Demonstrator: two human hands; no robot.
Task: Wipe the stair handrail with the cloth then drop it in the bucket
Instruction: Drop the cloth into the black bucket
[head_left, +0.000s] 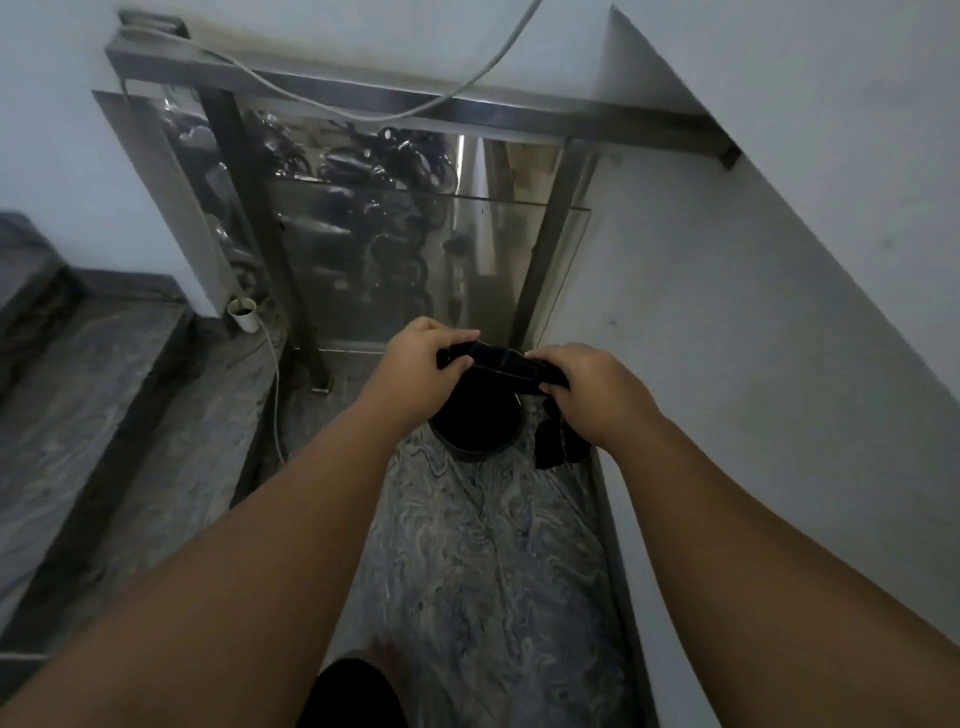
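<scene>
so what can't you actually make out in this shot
- Head view: inside of the black round bucket is too dark to see, and the left hand and the stretched dark cloth cover its far rim.
- Right hand hides part of the cloth; how far the hanging end reaches is unclear.
- Shapes behind the glass panel under the metal handrail are blurred reflections.

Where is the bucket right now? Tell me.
In the head view the bucket stands on the marbled floor at centre, below the cloth stretched between the left hand and right hand, before the glass railing panel.
</scene>
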